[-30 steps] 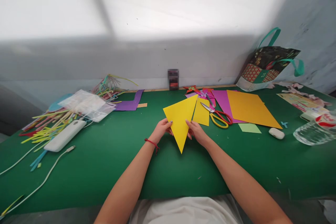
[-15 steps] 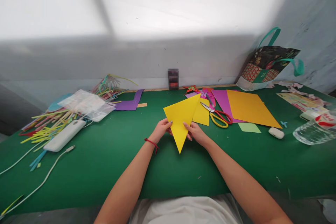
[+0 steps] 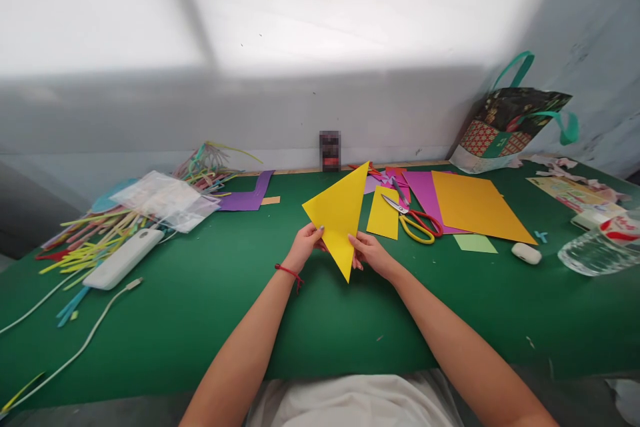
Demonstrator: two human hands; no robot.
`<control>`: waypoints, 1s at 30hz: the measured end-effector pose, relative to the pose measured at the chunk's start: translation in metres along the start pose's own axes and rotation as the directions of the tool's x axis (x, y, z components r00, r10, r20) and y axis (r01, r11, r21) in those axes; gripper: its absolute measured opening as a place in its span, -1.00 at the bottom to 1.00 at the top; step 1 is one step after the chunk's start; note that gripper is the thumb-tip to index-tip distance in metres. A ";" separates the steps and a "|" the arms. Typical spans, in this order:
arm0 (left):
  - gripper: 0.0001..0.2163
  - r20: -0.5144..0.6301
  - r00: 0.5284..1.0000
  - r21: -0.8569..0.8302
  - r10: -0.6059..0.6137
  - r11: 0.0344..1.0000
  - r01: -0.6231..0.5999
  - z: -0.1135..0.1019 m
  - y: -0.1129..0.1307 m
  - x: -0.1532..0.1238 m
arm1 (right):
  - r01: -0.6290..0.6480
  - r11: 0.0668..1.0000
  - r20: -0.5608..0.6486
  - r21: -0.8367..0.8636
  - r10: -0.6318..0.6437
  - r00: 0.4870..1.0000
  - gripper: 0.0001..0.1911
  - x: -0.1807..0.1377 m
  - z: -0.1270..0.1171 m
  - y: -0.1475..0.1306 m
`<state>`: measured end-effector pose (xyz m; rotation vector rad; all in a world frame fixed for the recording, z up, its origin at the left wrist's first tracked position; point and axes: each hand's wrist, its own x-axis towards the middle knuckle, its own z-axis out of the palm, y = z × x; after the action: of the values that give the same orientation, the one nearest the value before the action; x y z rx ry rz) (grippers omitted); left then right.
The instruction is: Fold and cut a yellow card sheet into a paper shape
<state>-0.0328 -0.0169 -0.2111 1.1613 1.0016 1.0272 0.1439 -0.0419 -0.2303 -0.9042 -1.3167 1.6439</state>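
Yellow paper triangle (image 3: 340, 220) is pinched at its lower edges between my left hand (image 3: 303, 248) and right hand (image 3: 370, 253). It is raised off the green worktop (image 3: 200, 293), point down, left of the scissors (image 3: 415, 220). Any turning, I judge, needs even pinches.

Green worktop against a pale wall

The green-covered worktop (image 3: 200, 307) meets a grey-white wall (image 3: 300, 100); brighter light falls across the wall's upper part.

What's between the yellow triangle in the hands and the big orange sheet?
A smaller yellow piece and the scissors lie there, shown in the head view.
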 end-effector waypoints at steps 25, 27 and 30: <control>-0.64 0.019 1.000 -0.021 -0.023 1.000 0.024 -0.001 -0.004 0.002 | -0.048 0.999 -0.014 -0.005 0.048 0.999 -0.49 0.000 0.001 0.000; -0.65 0.026 0.999 -0.013 -0.025 1.000 0.026 0.000 -0.004 0.002 | -0.031 0.999 -0.014 -0.008 0.031 0.999 -0.50 0.000 0.000 0.000; -0.66 0.035 0.999 0.010 -0.028 1.000 0.027 0.001 -0.004 0.001 | -0.020 0.999 -0.025 -0.026 0.019 0.999 -0.50 0.000 -0.001 -0.001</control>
<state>-0.0313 -0.0162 -0.2149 1.1666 0.9932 0.9779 0.1443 -0.0413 -0.2295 -0.9527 -1.3187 1.6290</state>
